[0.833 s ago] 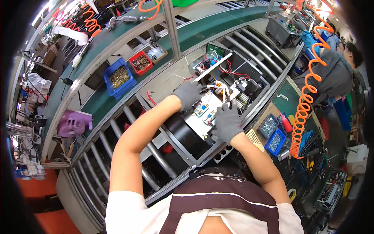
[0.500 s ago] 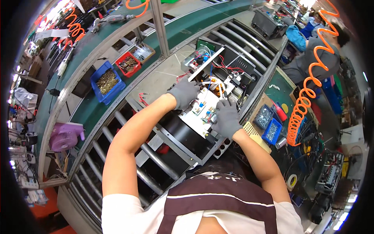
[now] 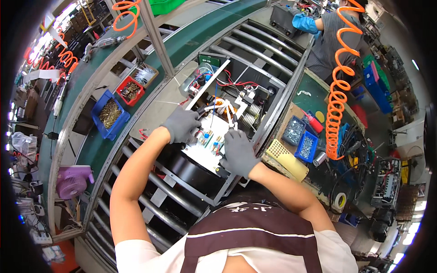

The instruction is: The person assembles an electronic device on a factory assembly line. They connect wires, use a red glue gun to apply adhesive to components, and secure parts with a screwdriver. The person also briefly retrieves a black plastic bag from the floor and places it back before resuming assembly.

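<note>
While our two gloved hands reach in from either side, the open metal-cased unit [image 3: 221, 123] sits on the roller track [image 3: 175, 194], its white plate [image 3: 200, 154] and wiring facing up at us. Across its middle run white leads [image 3: 217, 107] with dark ends, and a pale bar [image 3: 208, 85] slants over its left half.

Compared with the earlier frame, the unit and everything round it lie farther left in our view, and the co-worker's [image 3: 334, 43] head is now cut by the upper edge. Our hands have kept to the same part of the unit.

Our left hand [image 3: 181, 126] lies palm down at the plate's left edge, fingers bent inward beside one dark lead end; our right hand [image 3: 240, 152] comes over the near right corner, fingers pointing up the leads. Both sets of fingers look narrow, but we cannot tell whether they grip the leads. Both elbows are bent, the forearms slanting inward.

Beyond, a blue bin [image 3: 114, 131] of brassy pieces stands at left; on the green worktop [image 3: 305, 102] at right lies a yellow perforated sheet [image 3: 287, 161].
</note>
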{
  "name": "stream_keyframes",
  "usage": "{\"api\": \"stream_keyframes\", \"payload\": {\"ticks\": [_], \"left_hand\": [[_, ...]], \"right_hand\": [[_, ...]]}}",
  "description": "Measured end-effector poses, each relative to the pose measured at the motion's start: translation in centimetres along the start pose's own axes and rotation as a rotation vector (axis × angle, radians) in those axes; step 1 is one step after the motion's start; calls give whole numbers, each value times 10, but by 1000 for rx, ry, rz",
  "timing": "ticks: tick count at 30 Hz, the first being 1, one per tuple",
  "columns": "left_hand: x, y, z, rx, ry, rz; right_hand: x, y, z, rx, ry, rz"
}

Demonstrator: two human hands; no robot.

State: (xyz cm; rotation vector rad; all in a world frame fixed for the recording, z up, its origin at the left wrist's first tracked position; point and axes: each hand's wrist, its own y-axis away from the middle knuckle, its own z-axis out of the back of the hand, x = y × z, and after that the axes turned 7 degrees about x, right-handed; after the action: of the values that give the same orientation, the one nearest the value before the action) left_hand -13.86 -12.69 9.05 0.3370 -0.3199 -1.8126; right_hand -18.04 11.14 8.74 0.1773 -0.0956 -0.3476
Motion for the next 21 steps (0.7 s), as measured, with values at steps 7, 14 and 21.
{"api": "stream_keyframes", "payload": {"ticks": [7, 14, 21], "left_hand": [[-25, 8, -5, -556, 147, 276], [-25, -28, -44, -637, 124, 595], [-22, -26, -43, -699, 163, 583]], "right_hand": [[-27, 49, -26, -120, -277, 254], [-32, 44, -38, -392, -418, 409], [-95, 103, -46, -624, -665, 101]]}}
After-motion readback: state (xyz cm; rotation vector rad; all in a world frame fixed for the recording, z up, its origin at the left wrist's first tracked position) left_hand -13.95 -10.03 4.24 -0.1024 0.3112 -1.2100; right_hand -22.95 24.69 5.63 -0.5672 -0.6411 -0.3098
